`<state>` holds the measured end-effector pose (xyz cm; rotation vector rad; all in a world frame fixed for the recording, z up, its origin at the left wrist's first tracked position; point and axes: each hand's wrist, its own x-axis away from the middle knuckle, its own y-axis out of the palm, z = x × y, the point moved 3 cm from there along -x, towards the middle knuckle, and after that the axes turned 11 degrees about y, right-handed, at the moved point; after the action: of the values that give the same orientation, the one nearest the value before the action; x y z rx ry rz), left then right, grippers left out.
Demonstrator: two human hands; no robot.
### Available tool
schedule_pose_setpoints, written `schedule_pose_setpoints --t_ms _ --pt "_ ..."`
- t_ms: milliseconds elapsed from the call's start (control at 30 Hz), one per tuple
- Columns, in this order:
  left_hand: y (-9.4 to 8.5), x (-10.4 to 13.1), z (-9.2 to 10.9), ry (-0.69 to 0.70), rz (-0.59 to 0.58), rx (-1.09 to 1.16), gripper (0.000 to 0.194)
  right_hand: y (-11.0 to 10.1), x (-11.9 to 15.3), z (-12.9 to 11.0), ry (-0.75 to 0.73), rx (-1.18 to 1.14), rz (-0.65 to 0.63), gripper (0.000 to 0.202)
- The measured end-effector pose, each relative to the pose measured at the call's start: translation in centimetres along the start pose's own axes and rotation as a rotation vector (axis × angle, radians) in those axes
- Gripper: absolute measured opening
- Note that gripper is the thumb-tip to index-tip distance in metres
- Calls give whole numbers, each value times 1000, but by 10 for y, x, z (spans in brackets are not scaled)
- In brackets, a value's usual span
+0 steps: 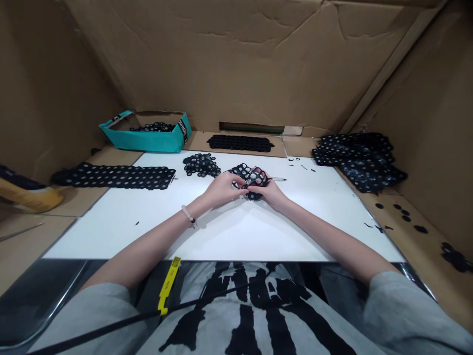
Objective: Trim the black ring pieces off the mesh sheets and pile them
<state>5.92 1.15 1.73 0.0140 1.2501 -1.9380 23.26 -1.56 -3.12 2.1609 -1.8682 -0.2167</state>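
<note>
Near the middle of the white board [236,227], a black sheet with rows of round holes [254,178] is bunched up between both hands. My left hand [226,187] pinches its left part, thumb and fingers closed on it. My right hand [272,192] grips its right side, the fingers partly hidden behind the sheet. Just left of the hands lies a loose heap of small black rings [201,164]. A thin pen-like tool [279,179] lies partly hidden behind my right hand.
A flat perforated black strip [121,176] lies left, a teal box [144,142] holding black rings behind it. Another black strip [240,143] lies at the back. Black perforated sheets [362,158] are piled right, near black discs [405,212]. Cardboard walls [236,64] enclose the board.
</note>
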Motion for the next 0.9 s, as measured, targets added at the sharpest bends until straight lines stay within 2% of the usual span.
schedule_pose_setpoints --t_ms 133,200,233,300,367,433,533,667,733,767,867,900 --pt "9 -3 -17 -160 -19 228 27 0 -1 -2 12 10 7 77" --pt "8 -6 -30 -259 40 335 26 -1 -2 -2 16 24 34 76" --pt "3 -7 -39 -297 109 362 25 -2 -2 -3 16 29 50 75" --pt "-16 -8 -57 -344 299 354 23 -3 -3 -3 20 24 86 74" --pt "-42 -5 -75 -350 476 240 21 -5 -3 -3 39 13 111 73" --pt "-65 0 -87 -316 524 52 19 -7 -3 -3 54 12 126 73" --pt "-83 7 -94 -251 466 -237 15 -7 -2 -3 37 34 127 72" --pt "-80 7 -80 -211 408 -416 13 -5 0 -4 26 74 129 69" --pt "-70 2 -64 -151 356 -417 17 -4 0 -4 19 95 137 68" --pt "-61 -1 -54 -102 295 -384 19 -4 0 -4 14 103 144 68" --pt "-27 -5 -22 51 12 -201 26 -6 -1 -4 -2 120 165 66" --pt "-17 -4 -13 70 -38 -171 29 -6 -1 -4 -7 123 168 65"
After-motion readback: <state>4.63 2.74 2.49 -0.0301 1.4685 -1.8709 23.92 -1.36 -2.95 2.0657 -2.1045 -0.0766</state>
